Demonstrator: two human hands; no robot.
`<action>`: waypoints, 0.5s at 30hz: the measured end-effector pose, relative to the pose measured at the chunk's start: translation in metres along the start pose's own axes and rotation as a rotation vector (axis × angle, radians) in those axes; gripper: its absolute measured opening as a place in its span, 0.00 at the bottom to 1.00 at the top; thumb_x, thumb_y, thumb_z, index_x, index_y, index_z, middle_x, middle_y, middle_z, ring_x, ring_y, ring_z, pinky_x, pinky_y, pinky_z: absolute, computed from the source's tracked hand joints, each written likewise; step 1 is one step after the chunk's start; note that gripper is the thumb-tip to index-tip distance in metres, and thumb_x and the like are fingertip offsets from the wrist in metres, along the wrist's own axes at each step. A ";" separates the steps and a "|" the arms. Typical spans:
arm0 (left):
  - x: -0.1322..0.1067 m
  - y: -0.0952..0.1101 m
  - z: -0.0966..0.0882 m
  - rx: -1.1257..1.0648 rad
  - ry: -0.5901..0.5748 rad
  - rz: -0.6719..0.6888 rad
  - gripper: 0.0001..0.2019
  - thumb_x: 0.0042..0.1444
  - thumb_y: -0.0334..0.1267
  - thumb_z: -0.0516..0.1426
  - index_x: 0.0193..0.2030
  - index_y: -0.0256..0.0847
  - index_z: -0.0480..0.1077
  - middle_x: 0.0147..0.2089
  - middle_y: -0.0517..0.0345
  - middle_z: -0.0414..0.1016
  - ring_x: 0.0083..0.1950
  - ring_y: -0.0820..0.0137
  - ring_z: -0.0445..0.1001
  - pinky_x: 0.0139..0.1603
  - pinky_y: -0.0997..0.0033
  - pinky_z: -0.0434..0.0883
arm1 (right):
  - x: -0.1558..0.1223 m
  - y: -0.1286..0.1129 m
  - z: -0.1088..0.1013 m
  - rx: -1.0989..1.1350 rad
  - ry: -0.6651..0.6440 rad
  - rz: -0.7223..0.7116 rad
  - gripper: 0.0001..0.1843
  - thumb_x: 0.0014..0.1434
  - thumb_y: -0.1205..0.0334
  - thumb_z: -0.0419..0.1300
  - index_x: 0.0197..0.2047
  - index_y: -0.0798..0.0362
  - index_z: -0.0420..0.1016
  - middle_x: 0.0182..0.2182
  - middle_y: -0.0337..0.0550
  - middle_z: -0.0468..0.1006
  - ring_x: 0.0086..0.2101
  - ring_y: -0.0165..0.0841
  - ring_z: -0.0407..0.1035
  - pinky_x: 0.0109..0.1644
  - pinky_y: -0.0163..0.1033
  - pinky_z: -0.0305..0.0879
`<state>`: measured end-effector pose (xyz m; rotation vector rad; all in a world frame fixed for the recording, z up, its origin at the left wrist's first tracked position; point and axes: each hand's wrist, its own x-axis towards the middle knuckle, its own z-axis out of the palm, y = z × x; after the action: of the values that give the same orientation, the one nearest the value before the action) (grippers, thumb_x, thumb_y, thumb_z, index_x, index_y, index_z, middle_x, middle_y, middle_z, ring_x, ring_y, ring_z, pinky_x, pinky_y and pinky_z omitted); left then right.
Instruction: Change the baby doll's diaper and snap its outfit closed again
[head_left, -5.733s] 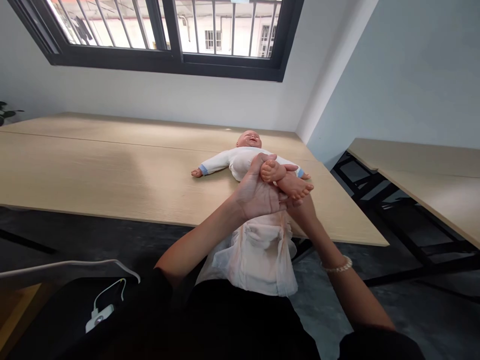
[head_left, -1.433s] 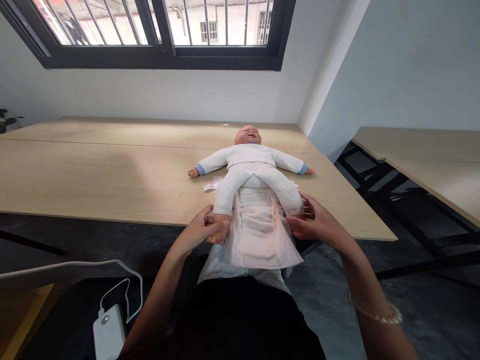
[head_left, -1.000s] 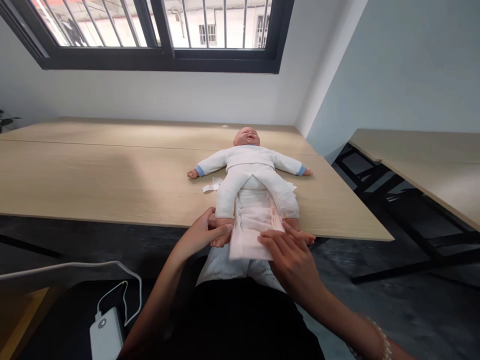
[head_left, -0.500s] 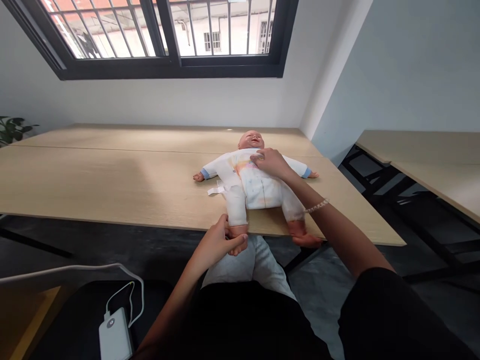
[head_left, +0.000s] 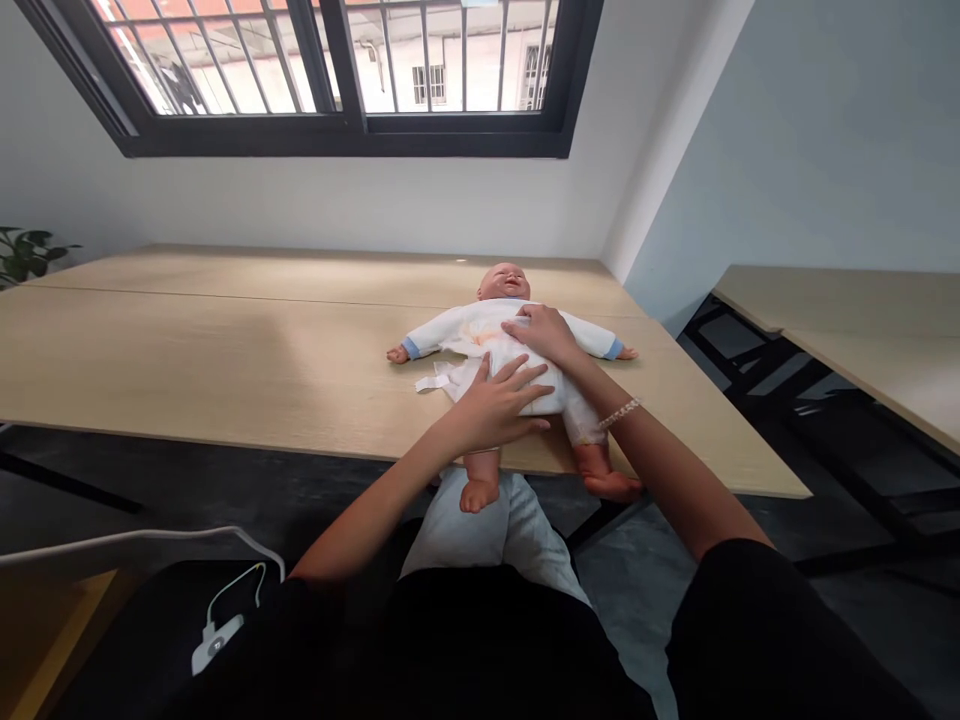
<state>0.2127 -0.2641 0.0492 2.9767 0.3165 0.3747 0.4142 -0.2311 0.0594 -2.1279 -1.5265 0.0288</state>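
A baby doll [head_left: 504, 283] in white clothes with blue cuffs lies on its back near the front edge of a wooden table [head_left: 225, 350], bare feet hanging over the edge. A white diaper [head_left: 517, 375] is folded up over its belly. My left hand [head_left: 495, 405] lies flat on the diaper, fingers spread. My right hand [head_left: 544, 333] rests on the doll's chest at the diaper's upper edge, fingers curled down on it. A loose diaper tab [head_left: 431, 382] lies on the table by the doll's left side.
A white power bank with cable [head_left: 214, 640] lies on a dark surface at lower left. A second wooden table [head_left: 847, 320] stands at the right with a gap of dark floor between. A potted plant [head_left: 26, 250] shows at far left under a barred window.
The doll's legs were lowered and the diaper front was folded up over its belly. My left hand left the doll's foot and now lies on the diaper. My right hand stays at the chest.
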 end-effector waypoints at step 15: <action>0.101 -0.053 -0.005 -0.073 -0.211 -0.048 0.25 0.74 0.54 0.41 0.67 0.48 0.68 0.75 0.51 0.64 0.78 0.56 0.54 0.76 0.33 0.45 | -0.015 0.083 -0.006 0.569 0.114 0.209 0.12 0.60 0.57 0.65 0.42 0.58 0.74 0.42 0.50 0.81 0.41 0.34 0.74 0.46 0.36 0.69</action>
<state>0.2971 -0.1900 0.0700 2.8966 0.3420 0.0638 0.4832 -0.2658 0.0256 -1.7777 -1.0617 0.3640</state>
